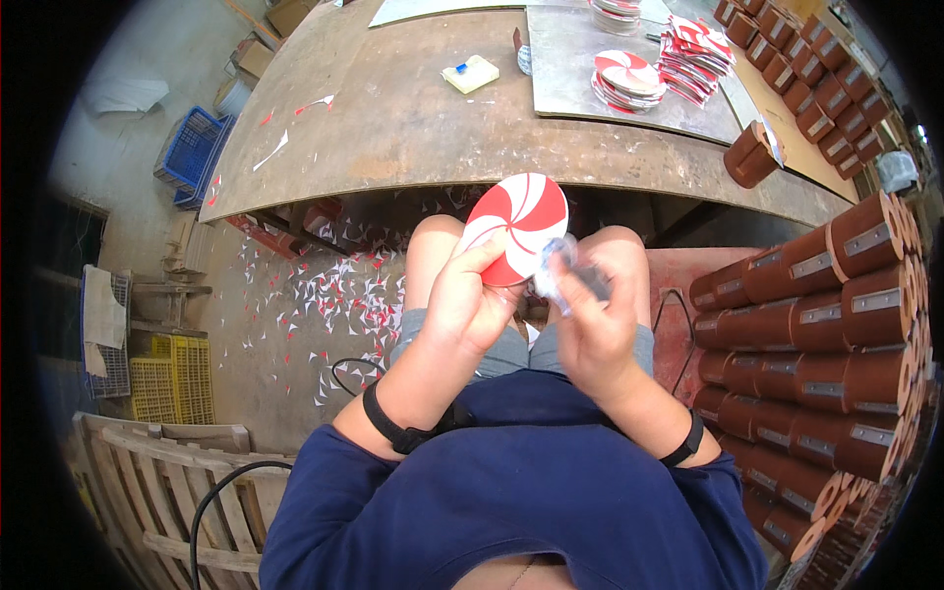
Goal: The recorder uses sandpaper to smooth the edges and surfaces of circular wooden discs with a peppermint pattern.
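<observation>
Over my lap, just off the table's near edge, my left hand (470,300) grips a round red-and-white swirl disc (518,218) by its lower left rim. The thumb lies on the patterned face, and the other fingers are mostly hidden behind it. My right hand (598,329) is closed on a crumpled whitish-blue rag (554,280). That rag sits against or very close to the disc's lower right edge. Motion blurs the rag and the right fingertips, so contact is hard to judge.
On the table (393,138), a grey board (570,93) bears a disc stack (627,81) and a taller, uneven stack (694,61). A yellowish pad (471,74) lies left of it. Brown cylinders (816,315) rise at my right. Red and white scraps (339,295) litter the floor.
</observation>
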`<state>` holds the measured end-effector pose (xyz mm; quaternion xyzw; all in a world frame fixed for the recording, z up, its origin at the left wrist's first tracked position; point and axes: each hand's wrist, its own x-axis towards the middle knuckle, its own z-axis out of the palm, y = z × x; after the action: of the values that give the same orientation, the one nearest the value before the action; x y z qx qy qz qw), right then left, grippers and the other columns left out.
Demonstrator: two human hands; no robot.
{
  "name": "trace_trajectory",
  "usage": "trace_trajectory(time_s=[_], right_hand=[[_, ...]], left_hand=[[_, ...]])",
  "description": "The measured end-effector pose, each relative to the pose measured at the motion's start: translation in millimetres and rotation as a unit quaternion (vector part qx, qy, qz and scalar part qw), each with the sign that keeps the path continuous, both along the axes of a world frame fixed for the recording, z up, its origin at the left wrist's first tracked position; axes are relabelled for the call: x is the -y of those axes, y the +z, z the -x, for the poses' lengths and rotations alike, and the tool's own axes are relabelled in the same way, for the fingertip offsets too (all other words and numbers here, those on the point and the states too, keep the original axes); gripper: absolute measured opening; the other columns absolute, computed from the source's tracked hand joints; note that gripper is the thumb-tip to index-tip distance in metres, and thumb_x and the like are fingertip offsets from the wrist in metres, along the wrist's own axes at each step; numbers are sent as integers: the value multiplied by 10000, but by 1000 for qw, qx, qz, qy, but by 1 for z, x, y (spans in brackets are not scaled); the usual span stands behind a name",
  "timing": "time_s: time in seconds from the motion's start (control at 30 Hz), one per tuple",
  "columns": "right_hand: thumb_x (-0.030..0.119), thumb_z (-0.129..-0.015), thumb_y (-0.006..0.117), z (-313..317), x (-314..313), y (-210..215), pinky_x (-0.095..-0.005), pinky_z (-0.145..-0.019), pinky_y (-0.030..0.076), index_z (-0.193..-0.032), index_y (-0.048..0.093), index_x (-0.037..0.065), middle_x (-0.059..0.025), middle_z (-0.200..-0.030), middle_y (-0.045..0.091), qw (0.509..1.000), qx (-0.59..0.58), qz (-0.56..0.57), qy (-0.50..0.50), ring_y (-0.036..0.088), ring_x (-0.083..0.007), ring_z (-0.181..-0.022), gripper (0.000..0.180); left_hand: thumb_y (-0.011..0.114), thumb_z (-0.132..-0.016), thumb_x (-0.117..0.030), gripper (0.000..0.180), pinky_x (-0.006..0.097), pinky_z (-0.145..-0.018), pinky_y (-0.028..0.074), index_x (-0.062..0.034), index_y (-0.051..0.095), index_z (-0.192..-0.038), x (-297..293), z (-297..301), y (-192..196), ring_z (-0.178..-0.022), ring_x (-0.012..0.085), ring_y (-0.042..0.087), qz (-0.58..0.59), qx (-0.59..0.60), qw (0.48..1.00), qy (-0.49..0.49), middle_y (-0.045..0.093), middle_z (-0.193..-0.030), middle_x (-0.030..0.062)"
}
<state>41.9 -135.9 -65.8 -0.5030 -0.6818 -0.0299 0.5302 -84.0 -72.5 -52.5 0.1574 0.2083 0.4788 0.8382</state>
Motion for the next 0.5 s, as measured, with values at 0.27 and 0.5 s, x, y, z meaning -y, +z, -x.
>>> trace_trajectory(time_s=[0.27,0.5], right_hand=[[-69,-595,613,-3,3,10,-305,-601,456,-920,616,34,-135,-931,465,999,-5,-48,8,535,-250,-720,342],[-81,-586,595,4,3,-5,-319,-603,456,-975,617,44,-133,-926,462,1000,-3,-13,-11,527,-259,-744,410]], left_hand=[[430,-876,-44,336,332,-872,476,57,386,-1193,-1,6,-6,-1004,246,555,14,46,999,-16,518,-1137,181],[430,-879,-52,314,331,-831,495,49,406,-1175,1,-1,-1,-971,239,568,53,7,998,17,541,-1096,174]])
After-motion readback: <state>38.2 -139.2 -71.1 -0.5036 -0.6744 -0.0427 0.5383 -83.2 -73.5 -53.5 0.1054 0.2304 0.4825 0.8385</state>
